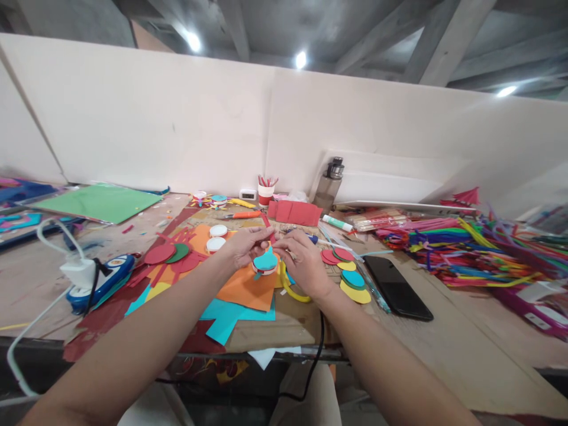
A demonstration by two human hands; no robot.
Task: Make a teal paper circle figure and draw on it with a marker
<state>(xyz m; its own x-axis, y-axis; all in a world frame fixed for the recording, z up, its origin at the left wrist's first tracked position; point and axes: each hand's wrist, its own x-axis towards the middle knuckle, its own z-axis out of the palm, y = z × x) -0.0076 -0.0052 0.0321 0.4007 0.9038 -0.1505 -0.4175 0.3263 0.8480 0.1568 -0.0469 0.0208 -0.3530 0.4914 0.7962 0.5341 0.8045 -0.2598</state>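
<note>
Over the middle of the table my left hand (249, 245) pinches a red paper strip (267, 220) between thumb and finger. My right hand (305, 260) is closed just beside it, its fingertips at the strip's lower end. Whether the right fingers grip the strip too is hard to make out. Below the fingertips stands a small white cup with a blue paper top (265, 260), on orange paper (248, 291). A curved yellow piece (290, 290) lies under the right hand. Two white round lids or cups (216, 244) are left of my left hand.
Paper circles (354, 279) and a black phone (397, 287) lie at right, beside colourful pipe cleaners (444, 245). Behind are folded red paper (295, 213), a bottle (329, 184), a glue stick (337, 223) and an orange cutter (242, 215). A blue power strip (100, 287) sits left.
</note>
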